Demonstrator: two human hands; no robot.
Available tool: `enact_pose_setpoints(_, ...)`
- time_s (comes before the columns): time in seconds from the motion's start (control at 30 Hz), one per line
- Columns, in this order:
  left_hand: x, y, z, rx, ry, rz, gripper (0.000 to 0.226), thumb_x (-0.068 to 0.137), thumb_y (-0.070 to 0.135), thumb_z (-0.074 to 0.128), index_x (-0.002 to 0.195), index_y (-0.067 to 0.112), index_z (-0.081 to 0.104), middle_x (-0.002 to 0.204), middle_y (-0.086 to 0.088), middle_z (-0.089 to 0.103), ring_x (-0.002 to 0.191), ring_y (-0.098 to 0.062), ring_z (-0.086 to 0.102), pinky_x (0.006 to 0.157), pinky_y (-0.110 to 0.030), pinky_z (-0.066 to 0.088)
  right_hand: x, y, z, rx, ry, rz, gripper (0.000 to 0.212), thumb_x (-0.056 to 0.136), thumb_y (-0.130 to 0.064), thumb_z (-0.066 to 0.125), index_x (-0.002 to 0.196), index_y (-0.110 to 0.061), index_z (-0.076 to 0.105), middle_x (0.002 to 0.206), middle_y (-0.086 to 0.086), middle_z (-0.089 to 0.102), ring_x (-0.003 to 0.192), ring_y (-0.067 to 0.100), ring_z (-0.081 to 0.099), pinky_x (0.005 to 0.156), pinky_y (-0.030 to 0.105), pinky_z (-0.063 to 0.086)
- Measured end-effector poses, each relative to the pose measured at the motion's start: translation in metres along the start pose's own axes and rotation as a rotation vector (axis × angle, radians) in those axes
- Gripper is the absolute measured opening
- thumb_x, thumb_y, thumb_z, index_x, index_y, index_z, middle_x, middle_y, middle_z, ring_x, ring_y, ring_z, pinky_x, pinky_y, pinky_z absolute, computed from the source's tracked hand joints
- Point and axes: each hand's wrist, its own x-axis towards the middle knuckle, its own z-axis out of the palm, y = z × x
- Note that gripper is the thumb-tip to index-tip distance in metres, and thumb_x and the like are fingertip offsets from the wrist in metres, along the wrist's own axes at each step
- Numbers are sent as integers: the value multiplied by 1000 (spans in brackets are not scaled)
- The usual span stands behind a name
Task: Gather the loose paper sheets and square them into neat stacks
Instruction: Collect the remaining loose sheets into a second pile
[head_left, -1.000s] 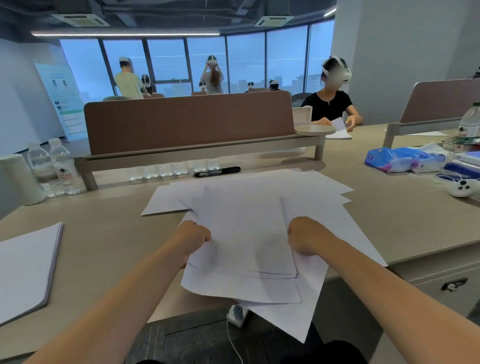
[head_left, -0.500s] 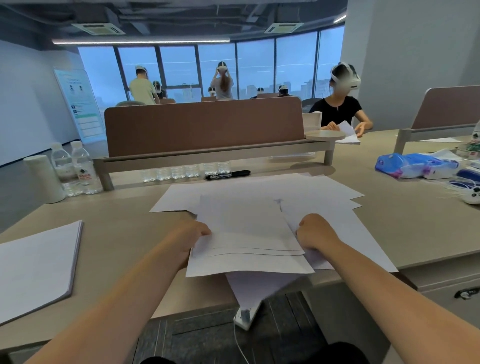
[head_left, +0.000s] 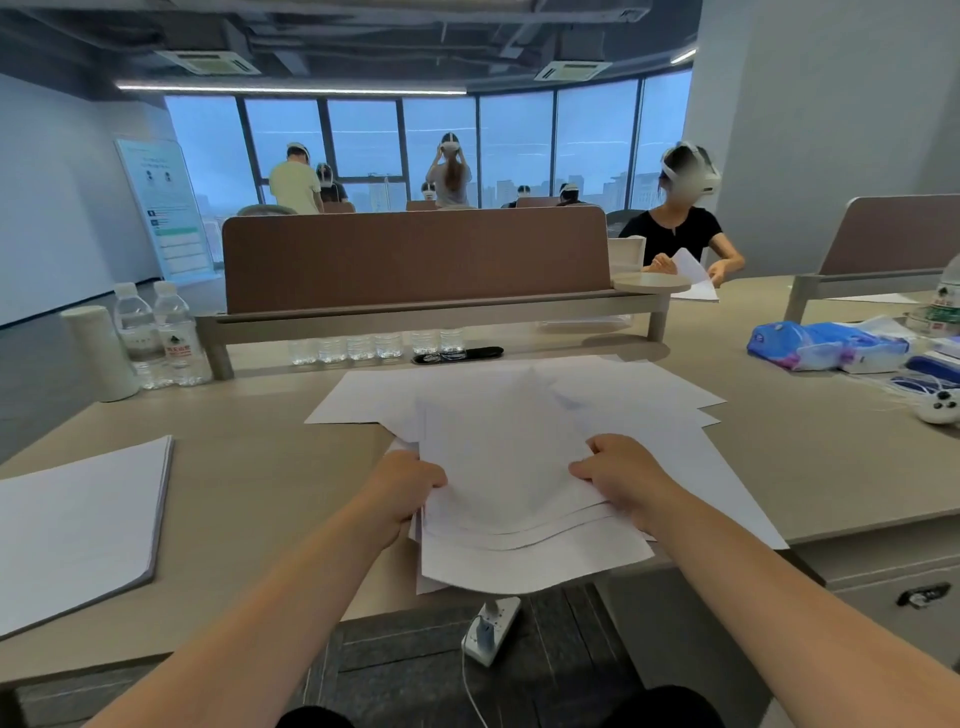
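- Hands are apart: the left hand (head_left: 405, 488) and the right hand (head_left: 618, 478) each clamp an opposite side edge of a bundle of white paper sheets (head_left: 509, 499). The left is at its nine o'clock and the right at its three o'clock.
- Fingers curl round the edges, and the right thumb lies on the top sheet. Gripping both sides at once looks meant to stop the sheets sliding over one another as they are drawn together.
- The bundle sits at the near edge of the beige desk top (head_left: 260, 467). Its near edges are stepped and fanned, and the lowest sheets overhang toward six o'clock, so I judge it gathered but not yet squared.
- From ten to two o'clock beyond the bundle, loose white sheets (head_left: 649, 395) lie flat and overlapping, partly tucked under it. They are probably the next to be pulled in.
- Well apart at nine o'clock lies a squared white paper stack (head_left: 78, 530) with aligned edges, likely a finished pile kept out of the way.
- Other items stand apart from the paper:
  - a black marker pen (head_left: 457, 354) at twelve o'clock, below the brown divider panel (head_left: 415, 254)
  - clear plastic water bottles (head_left: 161, 338) at ten o'clock
  - blue tissue packs (head_left: 826, 345) at two o'clock
  - a white game controller (head_left: 937, 402) at three o'clock
- The overhanging sheets could slip to the floor, where a white power strip (head_left: 491, 629) lies at six o'clock.
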Motion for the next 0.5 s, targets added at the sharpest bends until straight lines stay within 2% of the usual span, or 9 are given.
enact_pose_setpoints(0.03,-1,2,2,22,11,28,13,88,1,57,76,6,60,83,-9,63,70,-20,56,58,-24,41,-2,0,-3,9,20,-36,16,89,-12,61,101,-3,66,103,15,68,93,30,64,76,36,50)
enact_pose_setpoints(0.1,2,6,6,36,41,65,19,90,3,56,71,8,56,81,-8,59,66,-17,51,54,-25,36,-6,2,-12,44,50,-57,12,92,-13,58,99,-6,65,101,12,67,92,28,62,75,35,49)
enact_pose_setpoints(0.13,3,7,9,34,44,77,18,90,4,57,73,8,55,84,-9,58,70,-19,52,57,-27,39,-7,4,-17,82,65,-45,13,93,-13,57,100,-6,65,101,11,67,93,29,63,79,38,51)
enact_pose_setpoints(0.2,6,10,18,-19,34,90,11,91,9,58,80,9,57,93,-11,60,84,-26,57,77,-34,49,-8,11,-28,185,83,-9,14,94,-13,56,103,-8,66,105,10,69,97,31,64,92,45,54)
enact_pose_setpoints(0.23,7,11,22,-42,18,74,9,91,11,59,82,9,58,96,-12,62,89,-29,59,85,-37,49,-8,16,-33,230,87,16,13,95,-12,56,102,-10,66,105,9,69,98,31,64,93,47,54)
enact_pose_setpoints(0.27,8,11,27,-59,2,61,9,91,13,61,83,10,59,97,-12,63,92,-29,60,88,-38,48,-9,21,-39,263,90,41,11,95,-10,56,99,-12,66,105,9,69,97,31,64,91,45,54)
enact_pose_setpoints(0.33,9,13,39,-70,-42,53,10,89,16,62,83,8,61,94,-12,60,88,-26,56,81,-37,45,-10,31,-50,339,88,84,14,95,-7,55,100,-12,67,104,9,70,96,30,66,84,40,55)
enact_pose_setpoints(0.4,9,17,52,-66,-74,48,14,88,17,61,93,4,63,95,-13,59,87,-25,55,78,-37,45,-12,40,-61,358,94,107,16,96,-6,54,106,-10,66,104,10,70,96,30,66,79,37,55)
enact_pose_setpoints(0.5,9,23,70,-83,-118,47,24,91,12,61,109,-4,63,108,-19,65,98,-34,63,85,-39,50,-12,52,-77,309,115,124,13,97,-10,54,104,-15,64,104,9,70,97,30,66,84,40,55)
